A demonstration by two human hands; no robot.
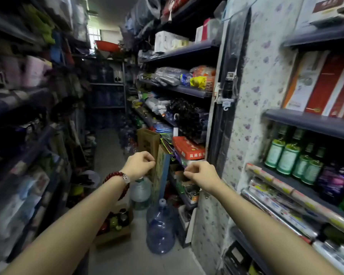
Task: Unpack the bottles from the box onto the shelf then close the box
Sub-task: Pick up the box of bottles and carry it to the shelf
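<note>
Hands raised mid-frame in a narrow shop aisle. Left hand (140, 164), lower centre-left, has fingers curled in, holding nothing visible; one dark red bead bracelet (115, 176) sits on its wrist. Below it, bottom centre, open cardboard box (115, 234) on the floor with dark and green bottles inside (count unclear, blurred). Just right of the box, two big clear-blue water jugs (160, 231) and one white-ish jug (140, 192) behind them. Right hand (200, 174), centre, fingers curled, thumb and forefinger pinched together, nothing seen between them. Above it, one red flat box (188, 147) with Chinese print, unreadable. Right edge: shelf (310, 120) over about six green-labelled bottles (288, 158), label text too small to read.
</note>
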